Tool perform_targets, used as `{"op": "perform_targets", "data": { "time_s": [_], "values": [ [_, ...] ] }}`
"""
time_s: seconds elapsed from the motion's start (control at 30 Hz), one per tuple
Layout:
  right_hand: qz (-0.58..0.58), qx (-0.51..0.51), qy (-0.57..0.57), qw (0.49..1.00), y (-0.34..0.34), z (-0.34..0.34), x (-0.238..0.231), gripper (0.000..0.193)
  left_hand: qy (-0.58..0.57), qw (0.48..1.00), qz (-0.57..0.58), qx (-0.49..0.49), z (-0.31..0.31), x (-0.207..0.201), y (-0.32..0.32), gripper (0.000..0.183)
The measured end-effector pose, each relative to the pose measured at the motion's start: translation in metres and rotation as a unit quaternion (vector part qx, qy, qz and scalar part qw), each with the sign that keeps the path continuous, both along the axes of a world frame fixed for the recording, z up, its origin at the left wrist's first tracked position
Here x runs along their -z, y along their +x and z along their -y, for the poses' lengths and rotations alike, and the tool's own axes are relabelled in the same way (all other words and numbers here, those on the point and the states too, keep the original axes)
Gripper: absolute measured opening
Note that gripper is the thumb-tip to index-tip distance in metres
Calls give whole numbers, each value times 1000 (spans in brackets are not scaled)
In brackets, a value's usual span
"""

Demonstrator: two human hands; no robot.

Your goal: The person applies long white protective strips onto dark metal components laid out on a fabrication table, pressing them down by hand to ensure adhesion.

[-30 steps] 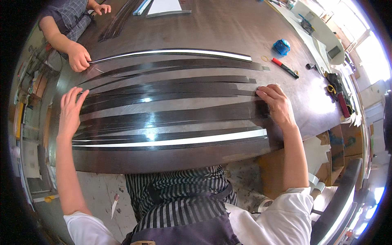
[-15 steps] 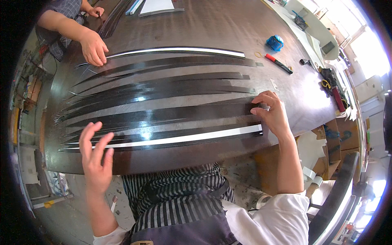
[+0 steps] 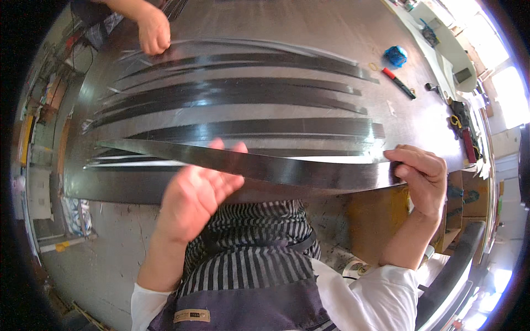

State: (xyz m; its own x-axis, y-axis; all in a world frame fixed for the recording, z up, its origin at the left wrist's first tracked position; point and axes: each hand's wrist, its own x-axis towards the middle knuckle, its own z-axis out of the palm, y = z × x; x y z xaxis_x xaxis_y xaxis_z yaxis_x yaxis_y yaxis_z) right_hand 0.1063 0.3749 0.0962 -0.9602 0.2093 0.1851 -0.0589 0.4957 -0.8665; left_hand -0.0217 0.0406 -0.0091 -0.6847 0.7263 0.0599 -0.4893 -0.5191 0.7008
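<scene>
My right hand (image 3: 422, 179) pinches the right end of a long, flat black strip (image 3: 292, 172) between thumb and fingers. The strip is lifted at the table's near edge and slants up to the left, its far end over the other strips. My left hand (image 3: 193, 201) is at the strip's middle, fingers apart and not closed round it. Part of those fingers is hidden behind the strip. Beneath it, a white strip (image 3: 146, 162) shows in part. Farther back, several black strips (image 3: 265, 127) lie in bundles across the table (image 3: 314, 27).
A co-worker's hand (image 3: 154, 32) rests near the left ends of the farthest strips. On the right are a blue ball-shaped bundle (image 3: 395, 56), a red-and-black marker (image 3: 398, 83) and dark tools with yellow-handled scissors (image 3: 456, 121). Cardboard boxes (image 3: 477, 212) stand beyond the table's right edge.
My right hand has raised a black strip off the table and drawn it right and nearer. My left hand has moved right to the strip. The co-worker's hand sits farther up the view.
</scene>
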Motion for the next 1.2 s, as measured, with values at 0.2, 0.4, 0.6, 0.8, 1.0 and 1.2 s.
{"op": "perform_targets", "data": {
  "time_s": [0.2,0.4,0.6,0.8,1.0,1.2],
  "values": [
    [55,120,-72,989,19,-16,34,20,8,961,-48,-270,82,-6,-49,31],
    [57,110,-7,992,12,-12,71,20,-300,754,-174,-558,129,-2,-42,38],
    [33,114,63,991,12,5,88,23,-440,629,-214,-604,120,22,-23,77],
    [-10,102,212,972,11,17,95,25,-615,462,-254,-586,147,53,-16,86],
    [13,84,182,980,17,30,92,27,-568,426,-530,-464,128,39,-12,21],
    [-28,93,262,960,3,26,101,22,-541,555,-524,-354,81,17,-13,11]
  ]
}}
